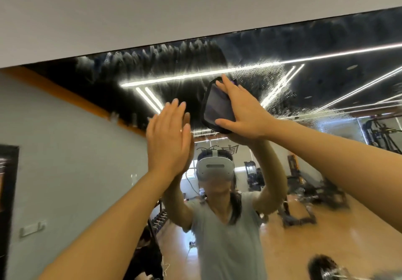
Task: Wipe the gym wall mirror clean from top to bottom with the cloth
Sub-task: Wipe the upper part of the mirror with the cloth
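My right hand (241, 110) presses a dark cloth (217, 105) flat against the mirror (326, 79), fingers straight and spread over its back, thumb stretched along its lower edge. The cloth is a soft, rounded-corner pad, nearly black with a purplish sheen at its centre and a thicker dark border; it sits high on the glass, a little below the top edge. My left hand (168, 140) is flat with fingers straight and together, palm toward the glass just beside the cloth; I cannot tell whether it touches the surface.

Around the cloth the mirror is wet: fine droplets bead to its right, and grey streaky smears fan out along the top edge to the left. The glass reflects bright, straight ceiling light strips, a person in a pale grey top wearing a white headset, a glossy wooden floor and dark gym machines. Above the mirror runs a plain matte wall (152, 7).
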